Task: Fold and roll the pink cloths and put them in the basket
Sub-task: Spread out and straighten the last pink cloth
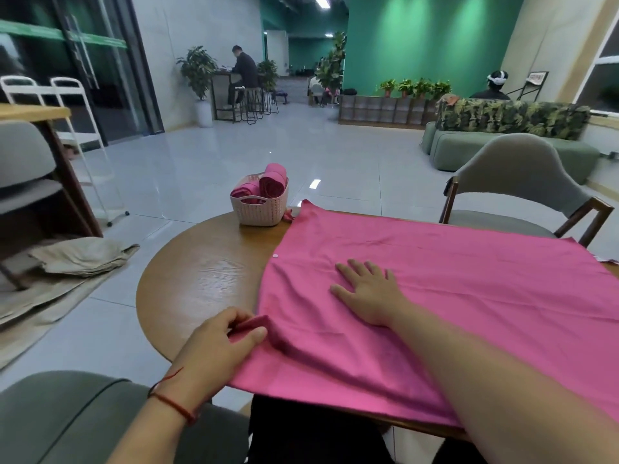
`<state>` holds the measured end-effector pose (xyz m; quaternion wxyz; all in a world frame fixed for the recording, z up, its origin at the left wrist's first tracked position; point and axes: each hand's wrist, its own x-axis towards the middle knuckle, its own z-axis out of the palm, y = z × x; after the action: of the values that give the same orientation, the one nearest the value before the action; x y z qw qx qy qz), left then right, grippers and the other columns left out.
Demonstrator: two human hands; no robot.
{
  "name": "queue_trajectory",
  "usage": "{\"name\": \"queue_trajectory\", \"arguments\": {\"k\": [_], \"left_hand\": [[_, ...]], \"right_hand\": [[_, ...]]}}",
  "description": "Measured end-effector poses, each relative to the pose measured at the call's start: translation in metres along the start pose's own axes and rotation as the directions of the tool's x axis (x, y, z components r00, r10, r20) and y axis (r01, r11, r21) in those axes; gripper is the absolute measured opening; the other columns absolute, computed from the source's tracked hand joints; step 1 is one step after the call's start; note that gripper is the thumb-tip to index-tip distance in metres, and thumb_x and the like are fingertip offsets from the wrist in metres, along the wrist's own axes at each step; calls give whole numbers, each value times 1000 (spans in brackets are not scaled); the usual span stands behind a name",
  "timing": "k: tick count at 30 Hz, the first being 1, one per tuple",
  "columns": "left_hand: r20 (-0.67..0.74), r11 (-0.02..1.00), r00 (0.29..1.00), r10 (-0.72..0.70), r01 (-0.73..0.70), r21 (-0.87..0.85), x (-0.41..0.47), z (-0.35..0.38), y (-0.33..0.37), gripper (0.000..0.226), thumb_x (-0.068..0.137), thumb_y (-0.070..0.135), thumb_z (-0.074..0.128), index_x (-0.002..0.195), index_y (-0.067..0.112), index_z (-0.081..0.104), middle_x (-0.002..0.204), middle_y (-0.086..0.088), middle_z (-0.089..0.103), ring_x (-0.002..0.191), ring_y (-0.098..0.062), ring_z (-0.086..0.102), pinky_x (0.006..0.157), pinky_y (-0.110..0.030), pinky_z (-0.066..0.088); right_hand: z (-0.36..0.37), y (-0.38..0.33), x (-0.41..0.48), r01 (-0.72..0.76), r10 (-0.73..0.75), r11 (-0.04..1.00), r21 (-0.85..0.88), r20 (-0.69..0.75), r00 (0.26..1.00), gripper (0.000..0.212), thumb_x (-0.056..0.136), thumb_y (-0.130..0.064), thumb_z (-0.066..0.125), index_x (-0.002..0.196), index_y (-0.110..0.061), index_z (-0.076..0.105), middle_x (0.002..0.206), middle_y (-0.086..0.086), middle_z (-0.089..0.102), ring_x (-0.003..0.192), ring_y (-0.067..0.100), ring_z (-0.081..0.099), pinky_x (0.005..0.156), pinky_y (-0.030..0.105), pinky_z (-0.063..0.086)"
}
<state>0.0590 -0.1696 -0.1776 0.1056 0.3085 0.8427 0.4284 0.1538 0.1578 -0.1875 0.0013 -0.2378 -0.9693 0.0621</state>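
A large pink cloth (462, 283) lies spread over the right part of the round wooden table (201, 272), its near edge hanging over the table's front. My left hand (217, 346) pinches the cloth's near left corner between thumb and fingers. My right hand (366, 291) lies flat on the cloth with straight, spread fingers, right of the left hand. A pale pink woven basket (259, 209) stands at the table's far edge, holding rolled pink cloths (271, 184); one roll stands up above the rim.
A grey chair (516, 192) stands beyond the table on the right. Another grey chair (63, 416) is at my near left. Beige cloths (80, 259) lie on the floor at left, next to a wooden shelf. A green sofa and seated people are far off.
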Motion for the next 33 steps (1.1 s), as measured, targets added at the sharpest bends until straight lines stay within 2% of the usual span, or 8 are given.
{"name": "queue_trajectory", "arguments": {"k": [7, 11, 14, 18, 21, 25, 28, 33], "left_hand": [[-39, 962, 999, 10, -20, -272, -15, -4, 2, 41, 89, 19, 82, 122, 34, 61, 101, 7, 79, 93, -16, 74, 86, -44, 59], [-96, 987, 995, -26, 11, -162, -21, 4, -2, 50, 84, 30, 85, 122, 44, 56, 103, 17, 77, 95, -3, 73, 87, -36, 60], [-125, 997, 992, -17, 7, -83, -32, 3, -4, 48, 83, 40, 85, 121, 45, 58, 105, 20, 75, 99, 3, 71, 87, -28, 60], [-171, 967, 983, 60, -100, -235, -47, -2, -13, 39, 91, 22, 80, 120, 39, 61, 105, 17, 75, 102, -3, 72, 91, -30, 61], [-248, 929, 964, 93, -174, -327, -55, -7, -15, 31, 95, 30, 72, 121, 41, 58, 103, 12, 76, 96, -7, 73, 84, -27, 58], [-103, 828, 991, 90, -132, -544, -59, -10, -12, 36, 100, 34, 61, 133, 33, 48, 96, -9, 77, 87, -20, 73, 84, -38, 55], [-1, 860, 992, 123, -107, -500, -61, -8, -13, 47, 96, 28, 65, 137, 39, 47, 89, -9, 76, 85, -18, 73, 80, -29, 55], [-102, 823, 995, 23, -76, -562, -64, -15, -10, 33, 104, 18, 57, 134, 29, 52, 72, -7, 72, 69, -18, 68, 73, -38, 53]], "right_hand": [[-17, -2, 7, -38, 39, 999, -31, 42, 998, 93, 92, -87, 32, 167, -33, 22, 175, -5, 22, 157, 27, 26, 124, 62, 21], [-40, -7, 27, -75, 83, 995, -64, 132, 988, 87, 92, -86, 30, 156, -28, 44, 167, 1, 36, 147, 31, 42, 118, 55, 34], [-42, -11, 39, -84, 95, 994, -64, 186, 978, 90, 94, -83, 29, 160, -23, 41, 171, 4, 31, 151, 33, 39, 123, 52, 33], [-45, -11, 46, -90, 108, 992, -84, 252, 962, 84, 101, -75, 32, 164, -20, 36, 174, 5, 24, 156, 30, 33, 128, 50, 26], [-49, -11, 51, -100, 123, 990, -97, 272, 955, 83, 101, -75, 31, 165, -22, 35, 175, 3, 22, 158, 29, 31, 128, 52, 24], [-54, -14, 53, -85, 118, 989, -125, 291, 949, 79, 104, -70, 32, 166, -22, 33, 176, 4, 20, 159, 30, 28, 129, 50, 22], [-54, -16, 54, -78, 122, 985, -156, 299, 946, 78, 104, -69, 33, 166, -21, 32, 174, 6, 22, 157, 32, 31, 128, 50, 24], [-54, -14, 56, -87, 132, 984, -154, 309, 942, 79, 103, -70, 33, 166, -23, 33, 175, 5, 22, 158, 33, 30, 128, 53, 23]]}}
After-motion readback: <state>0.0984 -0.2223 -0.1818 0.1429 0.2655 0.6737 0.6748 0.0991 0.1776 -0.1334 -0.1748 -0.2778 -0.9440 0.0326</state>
